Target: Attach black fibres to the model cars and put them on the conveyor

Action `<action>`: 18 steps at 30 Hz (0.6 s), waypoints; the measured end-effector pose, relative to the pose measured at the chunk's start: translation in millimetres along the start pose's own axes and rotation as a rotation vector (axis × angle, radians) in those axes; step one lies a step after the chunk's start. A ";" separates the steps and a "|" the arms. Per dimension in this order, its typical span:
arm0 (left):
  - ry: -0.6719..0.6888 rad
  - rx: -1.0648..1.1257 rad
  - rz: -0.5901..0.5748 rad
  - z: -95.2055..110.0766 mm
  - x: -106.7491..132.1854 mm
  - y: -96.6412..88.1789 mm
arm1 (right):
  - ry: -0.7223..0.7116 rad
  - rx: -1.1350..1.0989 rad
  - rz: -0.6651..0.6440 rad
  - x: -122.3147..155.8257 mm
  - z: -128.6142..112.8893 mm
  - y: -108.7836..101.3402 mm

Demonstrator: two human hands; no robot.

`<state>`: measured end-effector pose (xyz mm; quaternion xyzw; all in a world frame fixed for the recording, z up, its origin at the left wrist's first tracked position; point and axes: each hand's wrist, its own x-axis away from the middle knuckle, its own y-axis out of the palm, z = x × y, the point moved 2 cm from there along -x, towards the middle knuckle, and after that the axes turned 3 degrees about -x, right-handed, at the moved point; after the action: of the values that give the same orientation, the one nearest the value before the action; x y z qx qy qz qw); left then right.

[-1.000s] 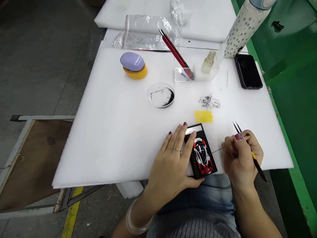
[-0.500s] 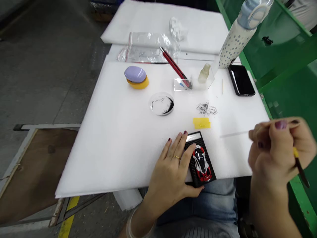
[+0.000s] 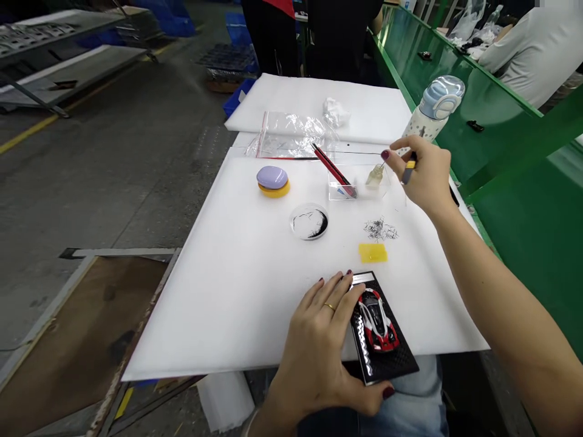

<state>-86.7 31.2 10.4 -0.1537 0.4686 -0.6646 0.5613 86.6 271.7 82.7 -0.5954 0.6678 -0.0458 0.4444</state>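
My left hand grips the left edge of a black base plate that carries a small red and white model car, at the near edge of the white foam sheet. My right hand is stretched out to the far side, closed on a thin tool with a yellow band; a fine tip points at the small pale glue bottle standing in a clear tray.
A red and black knife leans in the clear tray. A round dish of black fibres, a pile of tiny black pins, a yellow pad, a purple and yellow case, a plastic bag and a dotted bottle lie about. People stand behind.
My right hand has left the car and swung up and away to the glue bottle. The head has lifted, showing more of the room. My left hand still holds the plate.
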 end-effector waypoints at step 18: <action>-0.115 0.106 0.235 3.1 1.1 14.7 | 0.174 -0.234 -0.374 58.0 8.8 -1.0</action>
<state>-75.9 29.9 -0.1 -0.1059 0.4147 -0.6081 0.6686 99.1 227.0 46.8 -0.7499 0.5824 -0.1010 0.2971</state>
